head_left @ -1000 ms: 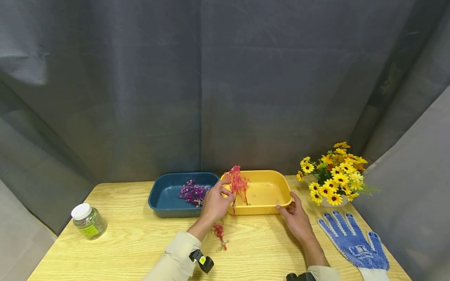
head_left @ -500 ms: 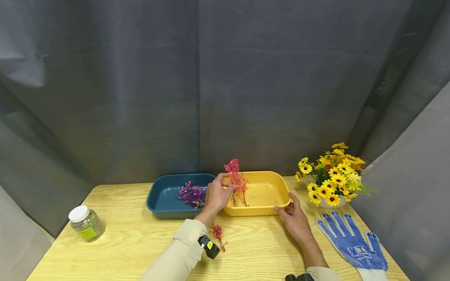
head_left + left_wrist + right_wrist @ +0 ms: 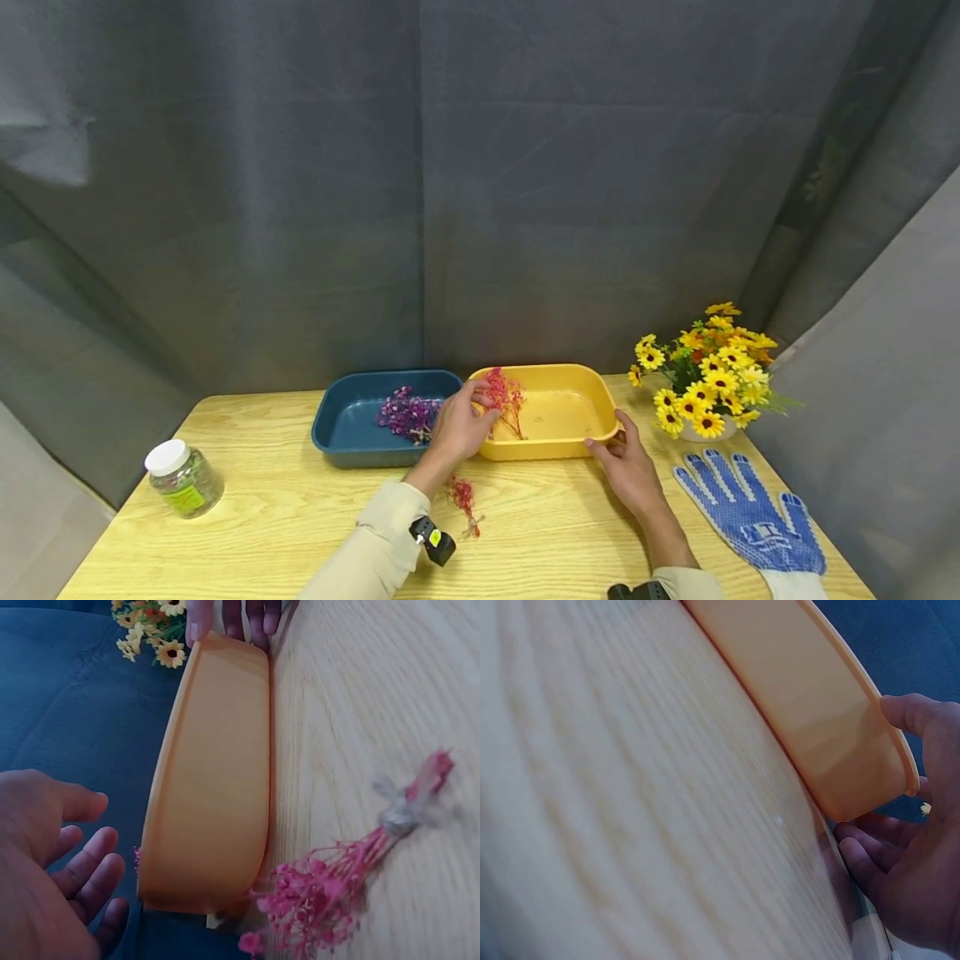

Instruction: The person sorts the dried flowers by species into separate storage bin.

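My left hand [image 3: 459, 423] is over the left end of the yellow tray [image 3: 566, 408]. In the left wrist view its fingers are spread and relaxed, with nothing between them. Pink dried flowers [image 3: 510, 398] lie in the tray right beside those fingers, partly hidden by them. The right hand [image 3: 632, 468] grips the tray's front right corner, thumb on the rim and fingers around the outer wall. Another small pink bunch [image 3: 462, 496], tied around its stems, lies on the table in front of the tray.
Left of the yellow tray stands a blue tray [image 3: 348, 421] holding purple dried flowers [image 3: 408, 414]. A white-lidded jar [image 3: 187, 479] is at the table's left. Potted yellow flowers [image 3: 716, 387] and a blue-and-white glove [image 3: 761, 521] occupy the right side.
My left hand has lowered a pink flower bunch into the yellow tray's left end and let it go. The right hand keeps its hold on the corner.
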Motion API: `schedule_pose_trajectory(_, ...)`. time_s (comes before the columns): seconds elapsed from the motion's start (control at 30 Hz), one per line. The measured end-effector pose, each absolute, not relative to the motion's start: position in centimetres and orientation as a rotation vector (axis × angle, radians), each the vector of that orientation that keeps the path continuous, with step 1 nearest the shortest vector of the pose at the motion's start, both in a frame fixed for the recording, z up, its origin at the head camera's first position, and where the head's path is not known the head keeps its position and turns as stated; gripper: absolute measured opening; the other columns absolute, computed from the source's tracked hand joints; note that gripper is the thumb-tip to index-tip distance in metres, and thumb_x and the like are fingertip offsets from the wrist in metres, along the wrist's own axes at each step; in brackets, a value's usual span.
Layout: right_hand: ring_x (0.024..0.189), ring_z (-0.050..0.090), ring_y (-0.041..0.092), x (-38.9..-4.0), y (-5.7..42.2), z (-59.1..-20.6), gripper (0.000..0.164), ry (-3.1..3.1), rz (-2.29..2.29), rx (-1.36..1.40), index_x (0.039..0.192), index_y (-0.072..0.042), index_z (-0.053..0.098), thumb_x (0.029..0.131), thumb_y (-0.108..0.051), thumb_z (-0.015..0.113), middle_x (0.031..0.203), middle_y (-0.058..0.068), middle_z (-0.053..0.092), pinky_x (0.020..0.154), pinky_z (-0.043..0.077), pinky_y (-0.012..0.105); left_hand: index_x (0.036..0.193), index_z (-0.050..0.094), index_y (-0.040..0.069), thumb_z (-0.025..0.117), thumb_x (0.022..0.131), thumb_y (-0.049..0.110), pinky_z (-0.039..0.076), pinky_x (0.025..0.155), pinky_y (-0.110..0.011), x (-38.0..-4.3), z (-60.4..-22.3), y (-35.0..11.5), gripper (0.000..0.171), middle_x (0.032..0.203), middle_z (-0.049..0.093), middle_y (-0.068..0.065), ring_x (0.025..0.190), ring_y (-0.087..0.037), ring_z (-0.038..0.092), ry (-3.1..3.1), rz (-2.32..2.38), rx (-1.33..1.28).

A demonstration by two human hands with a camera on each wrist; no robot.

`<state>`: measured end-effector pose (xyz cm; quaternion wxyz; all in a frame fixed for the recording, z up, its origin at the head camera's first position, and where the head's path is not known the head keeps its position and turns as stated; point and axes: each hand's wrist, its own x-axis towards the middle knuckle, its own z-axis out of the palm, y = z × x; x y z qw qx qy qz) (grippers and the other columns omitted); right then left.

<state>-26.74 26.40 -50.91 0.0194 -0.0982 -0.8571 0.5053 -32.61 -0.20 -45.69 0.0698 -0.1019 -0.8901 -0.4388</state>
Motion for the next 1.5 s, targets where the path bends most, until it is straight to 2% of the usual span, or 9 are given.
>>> schedule_pose_trajectory(0.13,0.132,0.048,0.035,-26.7,26.3,-51.0,0.099,-2.665,1.561,-0.308,0.157,-0.024,0.000,0.086,-0.068,0.053,0.154,0.018,0.033,0.106,0.037,0.054,0.125,0.058,0.022,0.069,0.089,0.025,0.043,0.067,-0.027,-31.5,-45.6,-1.0,0.039,0.105,0.068,0.000,0.083,-0.012,0.058,-2.668,-1.320,-0.328)
schedule_pose_trajectory(0.3,0.133,0.047,0.036,-26.6,26.4,-50.9,0.098,-2.664,1.564,-0.306,0.157,-0.023,-0.001,0.087,-0.066,0.053,0.155,0.019,0.032,0.106,0.037,0.054,0.124,0.058,0.020,0.068,0.089,0.025,0.044,0.068,-0.024,-29.6,-46.0,-1.9,0.037,0.104,0.066,0.002,0.081,-0.010,0.056,-2.671,-1.301,-0.420)
schedule_pose_trajectory(0.57,0.134,0.045,0.036,-26.5,26.4,-51.2,0.096,-2.666,1.573,-0.307,0.157,-0.023,-0.001,0.089,-0.063,0.054,0.156,0.018,0.030,0.106,0.037,0.055,0.120,0.059,0.019,0.067,0.088,0.020,0.045,0.076,-0.025,-27.0,-47.2,-2.7,0.033,0.100,0.065,0.002,0.084,-0.009,0.056,-2.614,-1.261,-0.515)
schedule_pose_trajectory(0.8,0.134,0.044,0.036,-26.5,26.4,-51.0,0.100,-2.664,1.581,-0.308,0.157,-0.023,-0.001,0.086,-0.068,0.053,0.156,0.018,0.029,0.106,0.036,0.056,0.119,0.059,0.019,0.067,0.088,0.019,0.043,0.072,-0.025,-25.6,-48.0,-3.5,0.032,0.099,0.063,0.005,0.085,-0.012,0.055,-2.651,-1.244,-0.535)
schedule_pose_trajectory(1.17,0.134,0.045,0.036,-26.6,26.3,-50.8,0.098,-2.677,1.570,-0.316,0.157,-0.022,-0.001,0.087,-0.068,0.052,0.155,0.018,0.031,0.107,0.033,0.058,0.115,0.062,0.017,0.070,0.082,0.020,0.039,0.062,-0.021,-24.6,-49.1,-4.6,0.034,0.090,0.059,0.006,0.069,0.000,0.050,-2.737,-1.181,-0.440)
schedule_pose_trajectory(1.5,0.135,0.044,0.037,-26.6,26.2,-50.7,0.098,-2.686,1.555,-0.317,0.157,-0.022,-0.002,0.088,-0.067,0.052,0.155,0.019,0.031,0.108,0.032,0.058,0.103,0.063,0.018,0.071,0.083,0.027,0.039,0.062,-0.022,-24.0,-50.0,-5.3,0.023,0.081,0.058,0.007,0.068,-0.002,0.048,-2.818,-1.066,-0.385)
